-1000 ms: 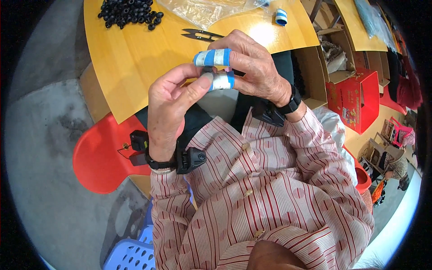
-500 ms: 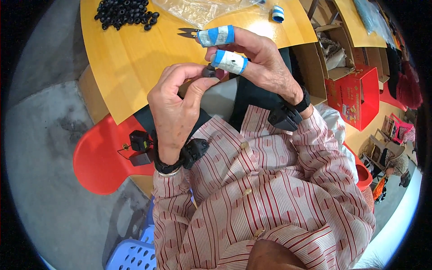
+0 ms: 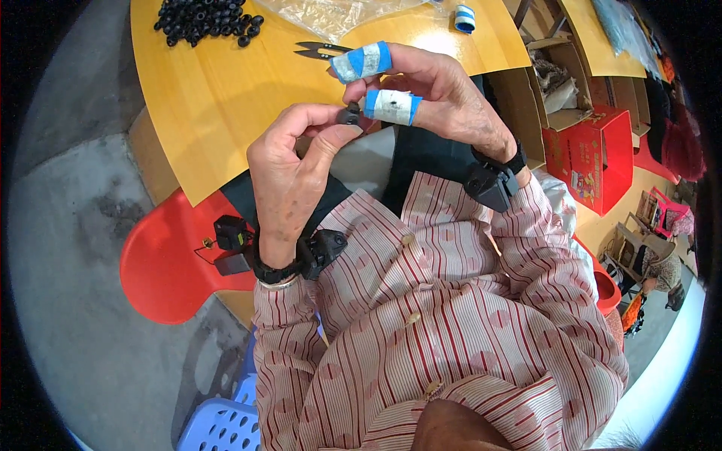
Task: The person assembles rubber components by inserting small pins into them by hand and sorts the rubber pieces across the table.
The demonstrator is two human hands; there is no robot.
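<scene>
The left hand (image 3: 289, 169) pinches a small dark rounded piece (image 3: 348, 116) near the edge of the smooth yellow counter (image 3: 226, 113); whether the right hand (image 3: 455, 98), in blue-and-white wraps (image 3: 392, 107), grips it, I cannot tell. Beyond lie pointed snips (image 3: 316, 52), glossy black rounded pieces (image 3: 203, 21) and crinkled clear plastic (image 3: 331, 16); rightward, a red carton (image 3: 590, 161).

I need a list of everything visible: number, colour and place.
Small piece: one, dark, upper centre
Round parts: many, black, upper left
Tables: two, yellow, top and upper right
Snips: one, black, table
Plastic bag: one, clear, top
Roll: one, blue-white, upper right
Cardboard boxes: several, brown, right
Box: one, red, right
Chair: one, red, left
Basket: one, purple-blue, lower left
Clutter: uncountable, mixed, far right
Shirt: one, red-striped, centre
Devices: two, black, wrists
Left hand: one, pinching piece
Right hand: one, blue-white finger wraps, beside piece
</scene>
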